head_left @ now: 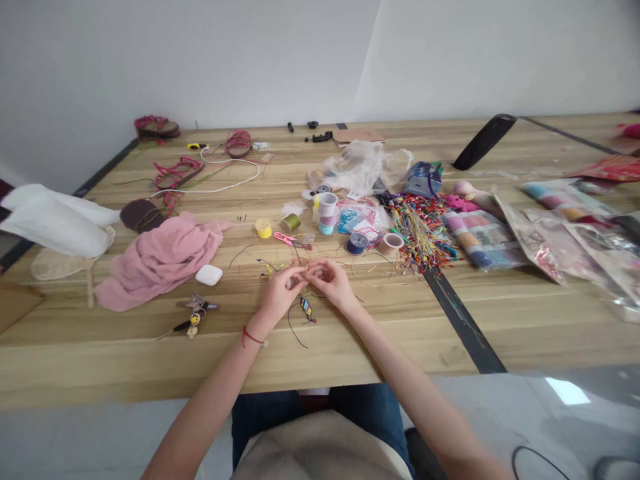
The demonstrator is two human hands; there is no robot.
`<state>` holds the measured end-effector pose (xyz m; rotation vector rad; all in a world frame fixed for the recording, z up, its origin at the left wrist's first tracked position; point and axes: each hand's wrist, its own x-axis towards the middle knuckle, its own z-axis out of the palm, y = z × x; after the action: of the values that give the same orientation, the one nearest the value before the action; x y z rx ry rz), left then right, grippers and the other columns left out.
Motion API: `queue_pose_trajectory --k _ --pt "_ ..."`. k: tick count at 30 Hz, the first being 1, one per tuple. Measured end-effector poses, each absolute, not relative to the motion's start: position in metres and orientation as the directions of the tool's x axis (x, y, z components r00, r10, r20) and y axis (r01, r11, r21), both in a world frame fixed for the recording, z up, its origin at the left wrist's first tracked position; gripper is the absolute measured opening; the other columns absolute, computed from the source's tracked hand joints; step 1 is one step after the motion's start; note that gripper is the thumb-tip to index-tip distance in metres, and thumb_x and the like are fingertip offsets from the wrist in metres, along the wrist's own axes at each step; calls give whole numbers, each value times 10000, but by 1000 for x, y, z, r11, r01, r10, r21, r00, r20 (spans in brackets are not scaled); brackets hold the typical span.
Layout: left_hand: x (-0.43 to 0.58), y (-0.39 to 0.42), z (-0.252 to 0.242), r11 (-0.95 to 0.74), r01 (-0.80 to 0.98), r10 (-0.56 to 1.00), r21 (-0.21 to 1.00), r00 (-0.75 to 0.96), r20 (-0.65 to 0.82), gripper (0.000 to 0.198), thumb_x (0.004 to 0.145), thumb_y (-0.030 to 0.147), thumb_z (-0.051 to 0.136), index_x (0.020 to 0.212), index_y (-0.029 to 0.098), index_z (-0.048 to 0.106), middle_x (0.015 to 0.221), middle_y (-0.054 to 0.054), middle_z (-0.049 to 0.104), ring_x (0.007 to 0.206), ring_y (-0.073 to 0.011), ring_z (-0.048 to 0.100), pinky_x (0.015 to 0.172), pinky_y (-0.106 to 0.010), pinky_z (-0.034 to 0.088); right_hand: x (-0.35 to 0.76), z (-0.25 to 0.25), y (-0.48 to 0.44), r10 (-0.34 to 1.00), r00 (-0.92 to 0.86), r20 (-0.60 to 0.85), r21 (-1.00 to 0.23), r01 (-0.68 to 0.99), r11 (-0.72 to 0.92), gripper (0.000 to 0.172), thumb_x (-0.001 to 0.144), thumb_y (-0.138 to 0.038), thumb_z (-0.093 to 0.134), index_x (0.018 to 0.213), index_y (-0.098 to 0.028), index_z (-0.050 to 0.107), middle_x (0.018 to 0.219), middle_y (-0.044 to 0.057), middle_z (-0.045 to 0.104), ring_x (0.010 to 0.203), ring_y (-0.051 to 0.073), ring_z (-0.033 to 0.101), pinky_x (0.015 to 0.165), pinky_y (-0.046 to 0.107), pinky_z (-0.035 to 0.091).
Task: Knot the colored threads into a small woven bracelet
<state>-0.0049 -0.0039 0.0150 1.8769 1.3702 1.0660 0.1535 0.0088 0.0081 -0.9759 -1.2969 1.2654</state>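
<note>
My left hand (pixel 283 291) and my right hand (pixel 332 283) meet over the table, fingertips pinched close together. Thin cords run between and below the fingers, too fine to trace fully. Just beneath hangs or lies a small colourful charm (pixel 306 307) with a dark cord trailing from it; I cannot tell whether it is joined to the held cords. A red cord bracelet (pixel 252 337) circles my left wrist. Beyond the fingertips lie pink thread snips (pixel 285 238), a yellow thread spool (pixel 263 228) and an olive thread spool (pixel 291 223).
Right of my hands sit a navy spool (pixel 357 244), a tan spool (pixel 391 244) and a heap of multicoloured cords (pixel 423 230). Left are a pink cloth (pixel 167 260), a white case (pixel 209 275) and keys (pixel 194 320). Plastic bags (pixel 367 167) lie farther back.
</note>
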Motion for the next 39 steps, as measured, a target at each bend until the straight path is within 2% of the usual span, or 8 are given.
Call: queue_pose_trajectory --k 4,8,16,22,25,30,39 --pt "-4 -4 14 -313 477 950 821 161 268 272 768 142 693 1037 173 684 711 30 666 470 -56 370 488 -175 348 154 6 10 984 -102 148 -982 -135 134 423 688 -378 779 1003 -217 547 747 0 674 663 144 620 618 270 483" --pt "-4 -4 14 -319 465 948 826 161 275 268 764 119 690 1027 172 686 713 27 666 472 -56 365 483 -175 338 153 6 10 983 -112 145 -981 -146 128 452 686 -377 769 1057 -217 566 746 -2 669 662 143 616 627 279 487" --pt "-5 -4 14 -291 460 957 839 144 253 280 759 132 688 1037 169 683 721 27 667 469 -56 365 488 -179 337 155 7 8 990 -100 96 -995 19 98 254 715 -404 716 824 -176 689 732 48 691 606 159 585 584 289 472" --pt "-7 -2 15 -247 447 969 860 93 230 289 778 171 667 1066 167 681 725 27 660 459 -55 355 465 -177 316 155 10 6 979 -117 168 -982 72 177 171 731 -343 702 782 -181 705 715 40 683 549 129 526 519 258 408" --pt "-7 -2 15 -265 471 964 841 97 249 282 779 152 665 1060 167 687 698 32 647 449 -53 353 457 -177 313 155 12 5 970 -125 207 -976 41 213 162 732 -346 717 769 -189 710 766 51 702 596 142 567 554 268 442" --pt "-7 -4 17 -330 535 942 777 137 306 283 777 116 688 1058 155 689 677 30 631 464 -62 392 497 -189 365 156 14 6 976 -118 181 -981 -90 171 195 710 -389 759 759 -206 715 787 48 726 696 179 643 668 308 509" --pt "-5 -5 15 -420 629 898 654 187 397 277 767 40 669 1013 166 685 812 -22 678 590 -106 527 625 -229 469 154 12 7 972 -222 75 -971 -237 21 310 628 -368 832 824 -205 654 694 -14 654 621 125 591 646 275 487"
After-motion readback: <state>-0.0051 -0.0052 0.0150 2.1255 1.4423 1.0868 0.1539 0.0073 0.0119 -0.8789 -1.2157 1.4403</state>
